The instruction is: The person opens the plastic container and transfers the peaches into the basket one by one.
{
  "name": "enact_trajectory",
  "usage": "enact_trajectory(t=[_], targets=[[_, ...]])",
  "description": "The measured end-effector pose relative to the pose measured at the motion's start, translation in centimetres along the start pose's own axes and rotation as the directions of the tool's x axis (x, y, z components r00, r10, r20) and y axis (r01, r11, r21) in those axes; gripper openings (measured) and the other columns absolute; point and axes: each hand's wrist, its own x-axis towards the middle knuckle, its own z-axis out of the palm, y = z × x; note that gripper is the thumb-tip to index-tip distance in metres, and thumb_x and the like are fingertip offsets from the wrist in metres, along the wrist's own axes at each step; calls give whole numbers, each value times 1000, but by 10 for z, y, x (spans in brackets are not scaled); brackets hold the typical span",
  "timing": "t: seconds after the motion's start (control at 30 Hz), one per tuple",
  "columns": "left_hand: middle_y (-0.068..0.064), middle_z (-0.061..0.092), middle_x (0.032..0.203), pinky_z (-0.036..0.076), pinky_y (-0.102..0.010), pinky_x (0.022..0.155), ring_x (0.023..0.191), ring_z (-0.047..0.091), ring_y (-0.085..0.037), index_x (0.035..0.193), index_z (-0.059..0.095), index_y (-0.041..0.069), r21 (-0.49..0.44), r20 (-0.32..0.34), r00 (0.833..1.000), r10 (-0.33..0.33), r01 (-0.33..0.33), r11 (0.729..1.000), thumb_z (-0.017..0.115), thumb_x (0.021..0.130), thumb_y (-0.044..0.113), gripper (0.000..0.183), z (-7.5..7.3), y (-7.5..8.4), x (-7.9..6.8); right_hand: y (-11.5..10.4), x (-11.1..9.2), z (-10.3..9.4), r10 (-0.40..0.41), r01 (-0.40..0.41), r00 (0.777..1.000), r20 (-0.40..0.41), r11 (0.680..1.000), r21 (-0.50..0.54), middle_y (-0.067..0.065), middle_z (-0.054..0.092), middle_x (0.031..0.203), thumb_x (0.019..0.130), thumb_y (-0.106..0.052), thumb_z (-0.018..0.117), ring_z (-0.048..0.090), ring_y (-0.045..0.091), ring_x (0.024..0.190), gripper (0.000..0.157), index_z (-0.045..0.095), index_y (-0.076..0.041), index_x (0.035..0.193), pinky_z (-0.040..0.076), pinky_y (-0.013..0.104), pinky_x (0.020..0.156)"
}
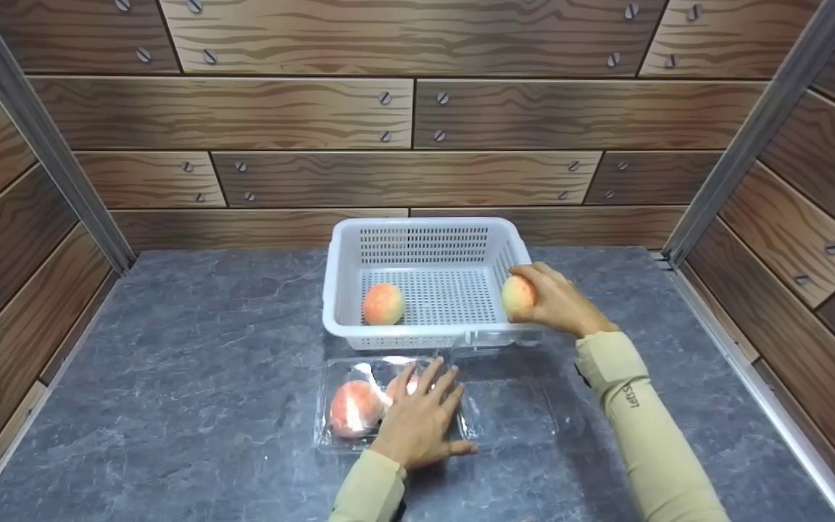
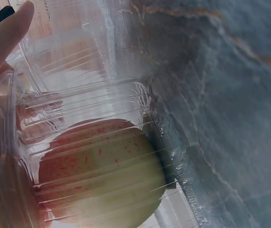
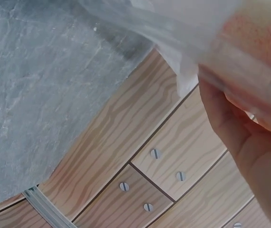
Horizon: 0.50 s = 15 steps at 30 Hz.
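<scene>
My right hand (image 1: 559, 301) grips a yellow-and-red peach (image 1: 518, 296) at the right side of a white plastic basket (image 1: 425, 331). In the right wrist view that peach (image 3: 252, 42) is partly hidden behind a blurred, translucent strip. Another peach (image 1: 384, 304) sits in the basket's left part. My left hand (image 1: 417, 424) lies with fingers spread over a clear plastic clamshell box (image 1: 323, 428). Inside that box are a reddish peach (image 1: 354, 409) and a second one (image 1: 399, 384), partly covered by the fingers. The left wrist view shows a peach (image 2: 102, 175) through the ribbed plastic wall.
A clear, flat plastic section (image 1: 508, 406) extends right of the box. Grey marbled tabletop (image 1: 207, 362) surrounds everything. Wood-patterned walls (image 1: 417, 177) rise behind the basket and at both sides, with metal rails (image 1: 758, 406) along the edges.
</scene>
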Motion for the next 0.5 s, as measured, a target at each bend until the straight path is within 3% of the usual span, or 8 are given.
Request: enact_trajectory(t=[0.27,0.5], targets=[[-5,33,144,13,-55,105,135,18,-27,135,45,20,11,-22,1000,10,-10,1000,35,74,79,85,1,-1,0,3,-5,13,-62,62,990,-127,998,-2,14,51,114,59,-20,84,53,32,100,74,52,-4,124,44,50,84],[-6,32,144,14,-56,104,134,20,-29,129,50,34,5,-49,998,28,-28,1000,40,75,76,69,1,-1,-1,3,-7,23,-49,47,981,-189,999,-13,14,50,116,61,-18,82,51,33,102,73,50,-3,126,40,54,85]])
